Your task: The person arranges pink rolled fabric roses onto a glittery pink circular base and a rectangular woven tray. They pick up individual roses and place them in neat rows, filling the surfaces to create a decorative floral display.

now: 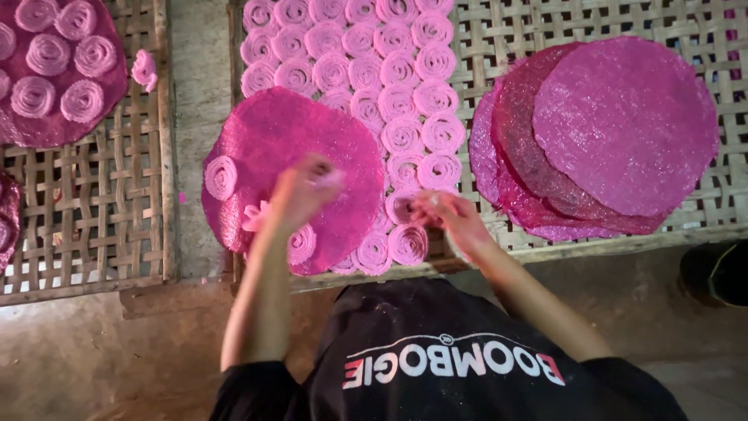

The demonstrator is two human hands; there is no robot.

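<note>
A round pink sheet (pixel 288 132) lies on a woven bamboo tray (pixel 506 31) with a few rolled pink spirals on it, one spiral (pixel 220 178) at its left edge. My left hand (pixel 300 195) hovers over the sheet, blurred, fingers pinched on a small pink piece. My right hand (pixel 448 218) rests at the tray's near edge, its fingers touching the pink spirals (pixel 405 206) there. Several rows of pink spirals (pixel 374 70) cover the tray behind the sheet.
A stack of flat round pink sheets (pixel 615 132) lies on the tray's right side. At the left a second bamboo tray (pixel 101 203) carries another sheet with spirals (pixel 54 70). A dark object (pixel 717 273) sits on the floor at right.
</note>
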